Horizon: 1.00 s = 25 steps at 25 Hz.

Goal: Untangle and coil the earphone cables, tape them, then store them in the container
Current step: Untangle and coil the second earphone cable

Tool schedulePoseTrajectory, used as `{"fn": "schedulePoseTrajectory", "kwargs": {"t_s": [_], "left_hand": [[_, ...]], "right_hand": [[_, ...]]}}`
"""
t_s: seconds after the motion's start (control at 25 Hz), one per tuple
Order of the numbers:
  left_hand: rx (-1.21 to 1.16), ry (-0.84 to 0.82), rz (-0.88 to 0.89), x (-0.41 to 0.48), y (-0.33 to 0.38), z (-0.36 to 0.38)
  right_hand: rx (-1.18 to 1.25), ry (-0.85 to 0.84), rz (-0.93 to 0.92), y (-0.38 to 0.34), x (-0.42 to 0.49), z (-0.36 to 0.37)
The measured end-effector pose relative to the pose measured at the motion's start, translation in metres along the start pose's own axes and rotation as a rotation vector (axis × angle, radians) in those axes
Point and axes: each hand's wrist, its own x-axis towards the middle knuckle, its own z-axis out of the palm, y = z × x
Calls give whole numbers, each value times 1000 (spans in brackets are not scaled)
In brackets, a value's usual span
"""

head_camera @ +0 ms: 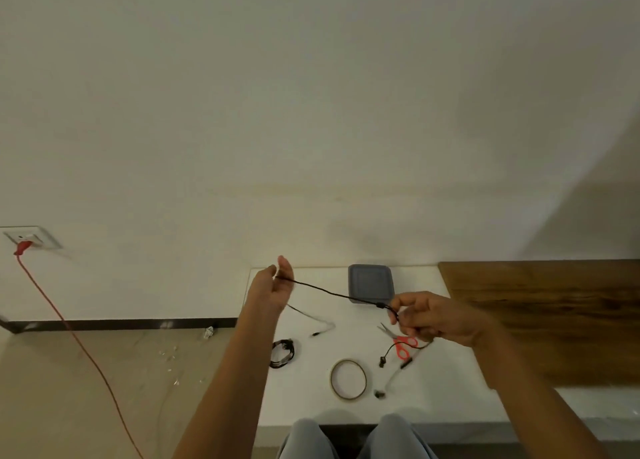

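Head view: black earphone cable (332, 291) stretched between both hands (436, 320).

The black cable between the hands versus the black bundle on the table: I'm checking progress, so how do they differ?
The held black cable is stretched out in the air, gripped by the left hand and right hand; the black bundle is wound into a small coil. The cable is off the table; the bundle rests on it, untouched. Both are thin and black.
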Motion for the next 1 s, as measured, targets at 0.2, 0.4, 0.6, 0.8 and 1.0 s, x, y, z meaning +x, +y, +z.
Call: {"fn": "schedulePoseTrajectory", "kwargs": {"t_s": [0.2, 0.4, 0.6, 0.8, 1.0], "left_hand": [[209, 34, 100, 7, 27, -15], [515, -57, 109, -6, 28, -6], [566, -213, 93, -15, -7, 12], [574, -383, 18, -25, -43, 18], [607, -425, 64, -29, -36, 19]], "right_hand": [[-201, 355, 169, 43, -10, -36], [-451, 637, 342, 101, 6, -41], [-429, 591, 256, 81, 42, 7], [63, 520, -136, -4, 78, 85], [217, 675, -240, -23, 71, 98]]}}
